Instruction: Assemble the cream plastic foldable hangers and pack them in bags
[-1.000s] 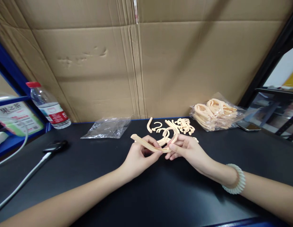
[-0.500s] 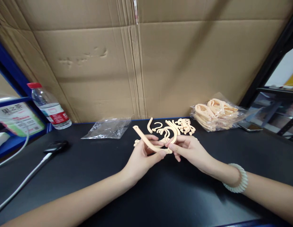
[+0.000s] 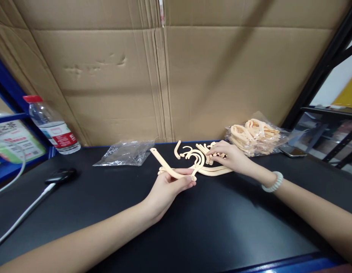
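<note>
My left hand (image 3: 170,193) is closed around a long, curved cream strip (image 3: 167,167) with a small hole at its upper end. A second, hook-shaped cream piece (image 3: 203,161) meets the strip's lower end at my left fingertips; how the two are joined is too small to tell. Over the pile of small cream pieces (image 3: 212,145) is my right hand (image 3: 230,155), fingers a little apart with pieces showing between them. Behind and beneath my hands lie more curved cream pieces (image 3: 218,171) and a short bent one (image 3: 177,150).
A clear bag of cream parts (image 3: 255,136) rests at the back right, by a phone (image 3: 292,151). Toward the left are a flat clear bag (image 3: 124,153), a red-capped bottle (image 3: 55,127) and a black device with a white cable (image 3: 60,176). Cardboard (image 3: 113,87) stands behind the black table (image 3: 176,239).
My right hand has let go of the hooked piece and moved back and right to the small pieces. My left hand still holds the long strip. The view has shifted slightly.
</note>
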`<state>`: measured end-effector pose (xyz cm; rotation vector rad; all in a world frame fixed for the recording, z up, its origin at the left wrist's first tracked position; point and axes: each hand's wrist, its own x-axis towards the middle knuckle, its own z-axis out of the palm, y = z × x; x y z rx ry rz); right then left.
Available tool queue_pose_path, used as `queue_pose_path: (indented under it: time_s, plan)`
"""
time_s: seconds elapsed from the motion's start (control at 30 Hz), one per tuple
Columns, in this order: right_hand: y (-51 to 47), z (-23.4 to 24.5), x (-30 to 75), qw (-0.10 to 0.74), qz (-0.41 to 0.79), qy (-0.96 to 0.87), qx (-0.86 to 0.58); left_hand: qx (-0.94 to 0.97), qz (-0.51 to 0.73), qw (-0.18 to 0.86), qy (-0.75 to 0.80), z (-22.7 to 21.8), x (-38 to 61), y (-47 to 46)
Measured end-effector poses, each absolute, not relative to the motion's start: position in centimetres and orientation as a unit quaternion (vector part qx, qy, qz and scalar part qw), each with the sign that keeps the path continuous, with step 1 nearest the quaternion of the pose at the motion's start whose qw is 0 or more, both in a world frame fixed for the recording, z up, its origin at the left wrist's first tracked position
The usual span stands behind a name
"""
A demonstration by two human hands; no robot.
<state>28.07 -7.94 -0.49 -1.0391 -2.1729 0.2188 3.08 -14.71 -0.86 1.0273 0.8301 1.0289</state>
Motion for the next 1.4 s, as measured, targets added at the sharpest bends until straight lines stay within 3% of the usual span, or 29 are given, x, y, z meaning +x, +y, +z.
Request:
queue_pose_path:
  time_s: [0.13,0.3,0.43,0.6,0.73,1.13,1.4]
  plan:
    - [-7.0,-1.5,27.8,0.274,0.051,-0.885,-0.372,0.447,0.459,0.680,0.358,-0.8,3.1,-14.6]
    - [-6.2,-2.3,27.7,0.271,0.053,-0.887,-0.370,0.437,0.459,0.693,0.345,-0.9,3.0,-14.4]
    - [-6.6,-1.8,27.3,0.378,0.100,-0.833,-0.390,0.433,0.458,0.702,0.331,-1.0,2.9,-14.3]
    - [-8.7,0.0,26.6,0.538,0.269,-0.682,-0.416,0.434,0.450,0.709,0.325,-1.0,2.7,-14.1]
    - [-11.2,1.1,25.5,0.594,0.378,-0.602,-0.378,0.432,0.452,0.712,0.321,-1.1,2.6,-14.0]
    - [-14.1,-0.3,22.7,0.564,0.618,-0.435,-0.332,0.445,0.430,0.724,0.306,-1.1,2.5,-13.9]
    - [-14.3,-1.3,22.1,0.513,0.620,-0.483,-0.346,0.480,0.407,0.716,0.301,-1.3,2.5,-13.7]
